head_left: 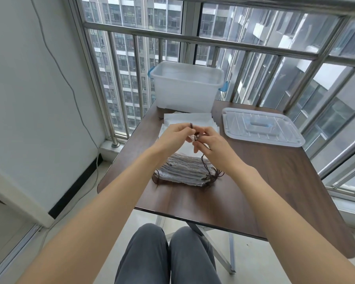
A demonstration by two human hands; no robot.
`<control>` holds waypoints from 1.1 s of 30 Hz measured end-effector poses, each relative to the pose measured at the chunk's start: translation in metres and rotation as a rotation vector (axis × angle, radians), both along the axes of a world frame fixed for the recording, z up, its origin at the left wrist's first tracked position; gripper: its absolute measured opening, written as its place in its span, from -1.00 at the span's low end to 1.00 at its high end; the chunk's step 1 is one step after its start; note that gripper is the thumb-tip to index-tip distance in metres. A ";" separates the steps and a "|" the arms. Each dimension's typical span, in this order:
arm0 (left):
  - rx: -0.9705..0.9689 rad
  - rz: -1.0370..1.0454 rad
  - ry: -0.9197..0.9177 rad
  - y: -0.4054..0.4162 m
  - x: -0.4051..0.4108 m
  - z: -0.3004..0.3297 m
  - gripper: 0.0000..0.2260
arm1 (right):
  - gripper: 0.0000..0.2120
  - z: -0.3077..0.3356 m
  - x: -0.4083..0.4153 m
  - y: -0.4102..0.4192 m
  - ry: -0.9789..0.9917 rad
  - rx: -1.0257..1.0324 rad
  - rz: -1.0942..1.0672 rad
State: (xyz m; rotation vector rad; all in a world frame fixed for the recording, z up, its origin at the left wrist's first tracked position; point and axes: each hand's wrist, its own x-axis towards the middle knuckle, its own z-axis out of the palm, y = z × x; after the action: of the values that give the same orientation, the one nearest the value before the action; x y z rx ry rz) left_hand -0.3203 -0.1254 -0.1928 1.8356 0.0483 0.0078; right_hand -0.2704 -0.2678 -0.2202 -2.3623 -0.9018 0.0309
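Pinching dark cord (196,137) between left hand (177,134) and right hand (212,145), fingertips closed on it, over pouch stack (184,171). Far, clear tub (184,89) uncovered, lid (260,126) flat at right. Contents unclear.

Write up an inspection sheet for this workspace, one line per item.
Surface: brown table, wood-grain top.
Job's things: dark cord held above a stack of white pouches; flat white pieces lie behind it.
Clutter: clear bin at the far edge, open; its lid lies flat to the right.
Hands: left hand and right hand both pinch the dark cord.
Cables: thin wall cable runs down to the floor.
Surroundings: metal railing, tower blocks outside.
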 end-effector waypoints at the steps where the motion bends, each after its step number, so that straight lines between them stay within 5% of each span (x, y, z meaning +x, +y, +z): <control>1: 0.013 0.007 -0.016 0.002 0.000 0.001 -0.74 | -0.73 -0.001 0.001 0.000 0.002 -0.013 -0.019; 5: 0.243 0.083 -0.118 0.011 0.001 -0.002 -0.71 | -0.68 0.001 0.007 0.002 -0.045 -0.114 -0.085; 11: 1.075 0.084 -0.185 0.026 0.002 -0.003 -0.84 | -0.66 -0.003 0.010 0.004 -0.017 -0.068 -0.115; 14: 1.185 0.057 -0.146 0.025 -0.001 0.005 -0.87 | -0.66 -0.003 0.010 0.005 -0.009 -0.040 -0.142; 19: 0.811 0.099 -0.198 0.037 0.002 0.010 -0.74 | -0.68 -0.004 0.012 0.003 0.016 0.032 -0.139; 24: -0.217 0.109 -0.134 0.035 0.001 0.013 -0.76 | -0.68 -0.001 0.009 0.005 0.049 0.055 -0.101; 26: -0.426 0.136 -0.100 0.028 0.003 0.011 -0.74 | -0.67 0.000 0.009 0.007 0.068 0.070 -0.113; 33: 0.088 0.354 -0.156 0.024 0.009 0.011 -0.74 | -0.68 -0.006 0.010 0.012 0.098 0.112 -0.171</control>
State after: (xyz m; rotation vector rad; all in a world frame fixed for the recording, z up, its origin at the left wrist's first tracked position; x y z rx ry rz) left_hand -0.3115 -0.1013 -0.1814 1.8876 0.2662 0.4069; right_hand -0.2608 -0.2560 -0.2258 -2.3035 -0.6358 0.0267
